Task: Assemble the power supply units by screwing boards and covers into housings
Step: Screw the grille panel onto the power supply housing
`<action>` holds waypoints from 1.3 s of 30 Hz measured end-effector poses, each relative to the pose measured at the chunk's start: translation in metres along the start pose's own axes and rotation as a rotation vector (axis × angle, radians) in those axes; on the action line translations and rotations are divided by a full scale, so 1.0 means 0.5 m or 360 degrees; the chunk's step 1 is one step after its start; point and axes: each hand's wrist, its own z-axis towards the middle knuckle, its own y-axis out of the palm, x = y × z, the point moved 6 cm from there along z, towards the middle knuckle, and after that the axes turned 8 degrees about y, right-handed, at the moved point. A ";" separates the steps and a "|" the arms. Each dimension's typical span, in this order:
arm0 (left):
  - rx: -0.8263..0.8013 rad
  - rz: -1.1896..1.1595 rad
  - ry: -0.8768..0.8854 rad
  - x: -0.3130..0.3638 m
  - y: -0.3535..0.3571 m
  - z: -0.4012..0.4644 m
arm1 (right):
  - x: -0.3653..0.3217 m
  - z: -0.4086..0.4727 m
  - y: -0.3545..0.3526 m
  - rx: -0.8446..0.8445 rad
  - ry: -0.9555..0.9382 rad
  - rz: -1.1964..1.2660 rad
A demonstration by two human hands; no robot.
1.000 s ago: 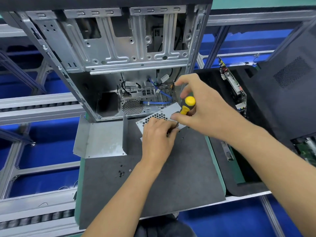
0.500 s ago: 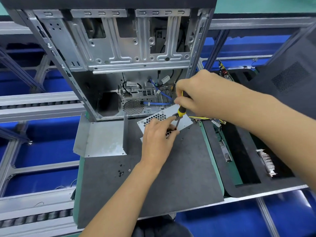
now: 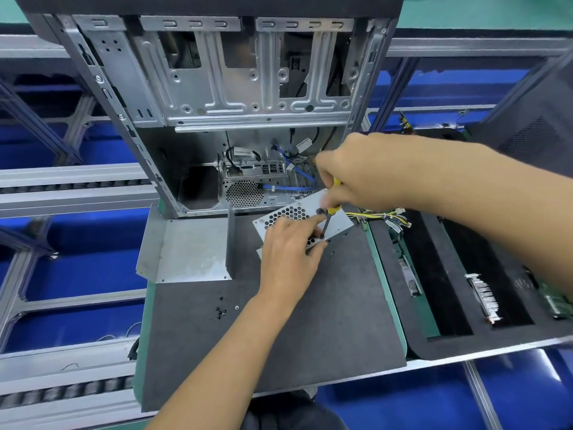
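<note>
While the left hand steadies the perforated grey metal power supply housing on the dark mat, the right hand grips a yellow-handled screwdriver.
Housing's long axis runs left-near to right-far; screwdriver tilts, tip down-left; both hands hide much.

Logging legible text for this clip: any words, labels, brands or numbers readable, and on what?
None can be read.
White tags on the cables inside the computer case: print too small and blurred.
Circuit board at far right: markings blurred.
Perforated metal cover and screwdriver: no text visible.
</note>
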 end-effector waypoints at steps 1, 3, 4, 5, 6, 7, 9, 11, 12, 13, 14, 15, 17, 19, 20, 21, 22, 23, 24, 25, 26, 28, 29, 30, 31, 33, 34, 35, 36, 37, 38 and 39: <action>0.0013 0.0005 0.0001 -0.001 0.000 0.000 | -0.004 0.002 0.006 -0.0095 -0.0053 0.0061; 0.0034 -0.0003 0.0005 -0.006 0.001 0.000 | -0.012 0.002 0.009 -0.0120 -0.0170 0.0007; 0.0035 -0.0006 0.0001 -0.007 0.002 0.000 | -0.013 0.003 0.006 -0.0054 -0.0176 -0.0051; 0.0030 -0.0003 0.0000 -0.007 0.001 0.000 | -0.015 0.002 0.003 0.0016 -0.0156 -0.0096; 0.0016 0.0005 0.0010 -0.006 0.001 0.001 | -0.014 -0.001 0.003 0.0053 -0.0129 -0.0102; 0.0004 0.0013 0.0023 -0.005 0.002 0.003 | -0.009 -0.003 0.009 0.0048 -0.0079 -0.0086; -0.0009 0.0015 0.0029 -0.004 0.002 0.004 | -0.001 -0.004 0.014 0.0036 0.0067 -0.0015; -0.0025 0.0004 0.0052 -0.001 -0.002 0.006 | 0.007 -0.004 0.016 -0.0014 0.0146 0.0060; -0.0027 0.0053 0.0086 -0.001 -0.008 0.007 | 0.009 -0.004 0.018 -0.0103 0.0142 0.0030; -0.0035 0.0158 0.0123 -0.005 -0.015 0.010 | 0.012 -0.006 0.021 -0.0192 0.0115 -0.0041; -0.0074 0.0285 0.0132 -0.014 -0.019 0.016 | 0.012 -0.011 0.023 -0.0248 0.0059 -0.0117; -0.0183 0.0407 0.0088 -0.028 -0.020 0.023 | 0.009 -0.015 0.023 -0.0232 -0.0020 -0.0208; -0.0521 0.0597 -0.0053 -0.064 -0.008 0.031 | -0.007 -0.025 0.018 -0.0110 -0.0115 -0.0338; -0.0674 0.0630 -0.0111 -0.084 0.006 0.029 | -0.018 -0.025 0.008 -0.0112 -0.0059 -0.0253; -0.0683 0.0620 -0.0133 -0.087 0.010 0.028 | -0.014 -0.018 0.006 -0.0179 0.0033 -0.0149; -0.0668 0.0610 -0.0157 -0.087 0.012 0.027 | -0.006 -0.009 0.007 -0.0248 0.0118 -0.0082; -0.0644 0.0608 -0.0175 -0.086 0.012 0.025 | 0.003 -0.002 0.010 -0.0303 0.0169 -0.0067; -0.0617 0.0611 -0.0184 -0.086 0.011 0.024 | 0.012 0.003 0.017 -0.0342 0.0175 -0.0127; -0.0595 0.0610 -0.0188 -0.087 0.011 0.025 | 0.014 0.003 0.018 -0.0372 0.0158 -0.0179; -0.0584 0.0606 -0.0194 -0.089 0.011 0.026 | 0.011 0.002 0.019 -0.0345 0.0089 -0.0189; -0.0587 0.0601 -0.0204 -0.091 0.011 0.027 | 0.003 -0.003 0.018 -0.0296 0.0012 -0.0159; -0.0602 0.0593 -0.0214 -0.095 0.013 0.029 | -0.018 -0.010 0.012 -0.0134 -0.0110 -0.0167; -0.0613 0.0591 -0.0213 -0.095 0.014 0.029 | -0.028 -0.010 0.010 -0.0040 -0.0155 -0.0215; -0.0619 0.0592 -0.0214 -0.096 0.015 0.030 | -0.036 -0.007 0.009 0.0026 -0.0176 -0.0227; -0.0619 0.0600 -0.0215 -0.096 0.016 0.029 | -0.041 -0.005 0.008 0.0068 -0.0189 -0.0227; -0.0613 0.0613 -0.0213 -0.097 0.016 0.028 | -0.039 0.003 0.006 0.0037 -0.0098 -0.0155; -0.0608 0.0615 -0.0213 -0.096 0.015 0.028 | -0.030 0.007 0.006 -0.0034 0.0018 -0.0122; -0.0598 0.0616 -0.0211 -0.095 0.014 0.028 | -0.019 0.009 0.009 -0.0122 0.0115 -0.0113; -0.0593 0.0614 -0.0210 -0.094 0.012 0.029 | -0.013 0.007 0.013 -0.0213 0.0157 -0.0127; -0.0591 0.0605 -0.0208 -0.093 0.012 0.030 | -0.009 0.002 0.020 -0.0294 0.0159 -0.0178; -0.0583 0.0599 -0.0207 -0.093 0.011 0.031 | -0.012 -0.002 0.022 -0.0311 0.0097 -0.0252; -0.0582 0.0596 -0.0208 -0.093 0.010 0.032 | -0.025 -0.007 0.019 -0.0241 -0.0070 -0.0343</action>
